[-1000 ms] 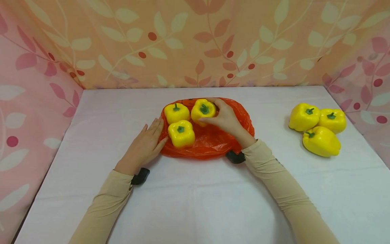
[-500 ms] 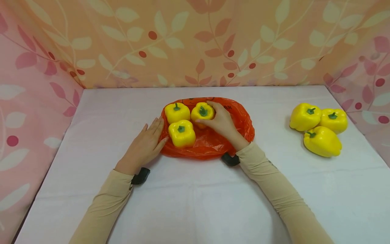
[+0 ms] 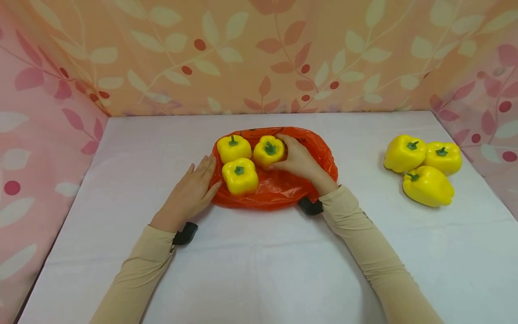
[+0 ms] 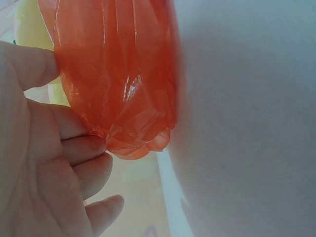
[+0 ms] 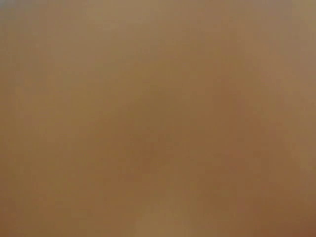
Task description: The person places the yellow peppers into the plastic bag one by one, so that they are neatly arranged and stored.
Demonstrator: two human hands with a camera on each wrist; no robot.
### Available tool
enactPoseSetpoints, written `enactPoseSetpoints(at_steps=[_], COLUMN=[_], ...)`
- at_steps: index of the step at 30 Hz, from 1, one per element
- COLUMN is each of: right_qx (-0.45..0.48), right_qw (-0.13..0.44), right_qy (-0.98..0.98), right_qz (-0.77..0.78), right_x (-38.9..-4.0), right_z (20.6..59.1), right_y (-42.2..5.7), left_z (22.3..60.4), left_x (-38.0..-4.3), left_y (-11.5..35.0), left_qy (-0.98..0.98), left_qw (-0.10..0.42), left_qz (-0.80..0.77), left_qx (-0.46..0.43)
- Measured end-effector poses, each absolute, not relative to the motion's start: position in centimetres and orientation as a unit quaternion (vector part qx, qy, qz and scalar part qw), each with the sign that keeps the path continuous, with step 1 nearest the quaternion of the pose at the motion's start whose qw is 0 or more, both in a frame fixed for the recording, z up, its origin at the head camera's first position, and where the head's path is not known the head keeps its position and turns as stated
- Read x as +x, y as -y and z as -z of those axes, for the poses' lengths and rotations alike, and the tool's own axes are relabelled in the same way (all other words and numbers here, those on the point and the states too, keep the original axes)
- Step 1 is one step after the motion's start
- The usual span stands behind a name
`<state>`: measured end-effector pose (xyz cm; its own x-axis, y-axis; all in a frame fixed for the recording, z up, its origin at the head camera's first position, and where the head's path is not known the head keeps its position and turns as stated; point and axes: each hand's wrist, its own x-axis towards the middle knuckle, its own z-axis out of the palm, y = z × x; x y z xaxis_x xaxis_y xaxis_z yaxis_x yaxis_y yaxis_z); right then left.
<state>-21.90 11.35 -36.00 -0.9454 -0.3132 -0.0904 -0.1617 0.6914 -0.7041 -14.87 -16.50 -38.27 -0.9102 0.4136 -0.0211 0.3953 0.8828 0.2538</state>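
A red plastic bag (image 3: 279,191) lies spread low on the table with three yellow bell peppers in it. One bell pepper (image 3: 234,150) is at the back left, another bell pepper (image 3: 240,178) in front of it. My right hand (image 3: 301,159) holds the third bell pepper (image 3: 268,151) from its right side, thumb at the front and fingers behind; its fingertips are partly hidden. My left hand (image 3: 190,191) rests with straight fingers along the bag's left edge. In the left wrist view, the fingertips (image 4: 96,170) touch the crinkled red plastic.
Three more yellow bell peppers (image 3: 429,186) sit grouped at the right of the white-covered table (image 3: 251,270). Leaf-patterned cloth (image 3: 259,58) hangs behind and along both sides. Only a brown blur fills the right wrist view.
My right hand has set the third pepper slightly lower and nearer the others, and its thumb has drawn back to the pepper's right side. The left hand stays in place.
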Motion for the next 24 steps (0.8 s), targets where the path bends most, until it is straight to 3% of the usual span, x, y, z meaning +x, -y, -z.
enactPoseSetpoints(at_steps=[10,24], right_qx=[-0.091,-0.082], right_qw=[0.019,-0.010], right_qy=[-0.909,-0.904], right_qz=[0.407,0.419], right_x=[-21.6,-21.9], right_z=[36.8,37.4], right_y=[-10.6,-10.6], left_z=[38.3,38.5], left_x=[-14.9,-14.9], left_y=[16.5,16.6], left_qy=[-0.968,-0.966], left_qw=[0.029,0.023], left_qz=[-0.128,-0.132], left_qx=[0.215,0.219])
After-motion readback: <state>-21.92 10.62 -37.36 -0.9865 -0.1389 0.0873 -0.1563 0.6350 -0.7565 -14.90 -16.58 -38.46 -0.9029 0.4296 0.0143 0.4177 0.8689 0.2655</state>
